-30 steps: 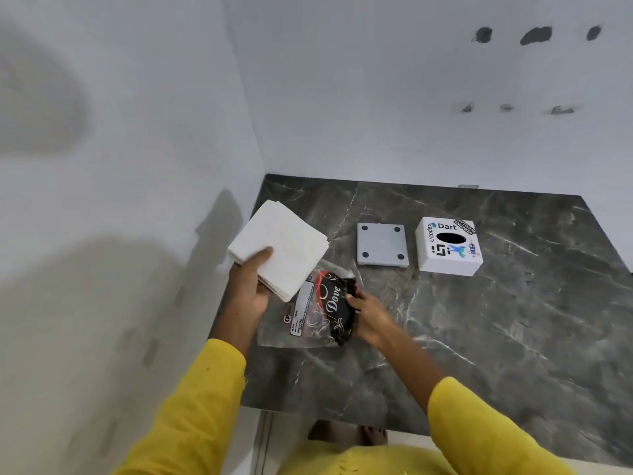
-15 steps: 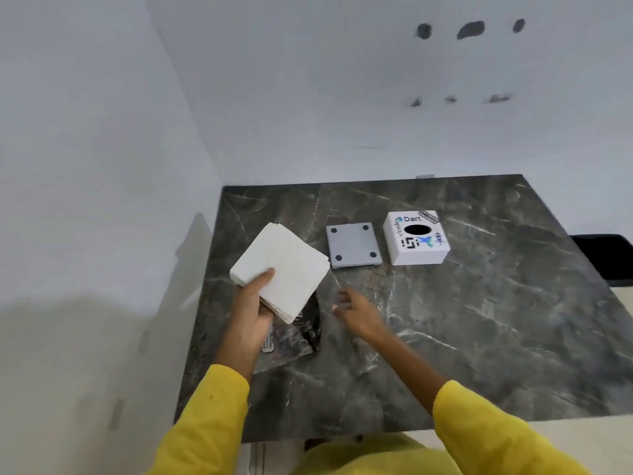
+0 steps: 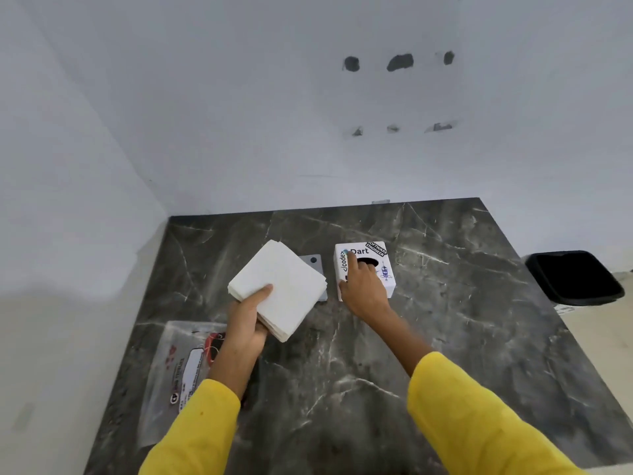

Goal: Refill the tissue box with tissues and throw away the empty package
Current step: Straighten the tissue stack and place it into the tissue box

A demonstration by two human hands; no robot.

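Note:
My left hand (image 3: 247, 323) holds a thick stack of white tissues (image 3: 284, 286) above the dark marble table (image 3: 445, 337). The white tissue box (image 3: 385, 275) with stickers and a dark oval opening stands behind it to the right. My right hand (image 3: 363, 286) rests on top of that box, fingers spread over its front and top. The grey square base plate (image 3: 315, 265) of the box lies flat to its left, mostly hidden by the tissues. The empty clear plastic package (image 3: 178, 368) lies flat at the table's left front, partly under my left forearm.
A black bin (image 3: 575, 277) stands on the floor beyond the table's right edge. White walls close the table in at the back and the left. My yellow sleeves cover the front edge.
My right hand let go of the package and moved right and back onto the tissue box. My left hand carried the tissue stack rightward, toward the base plate. The view shifted, revealing the bin.

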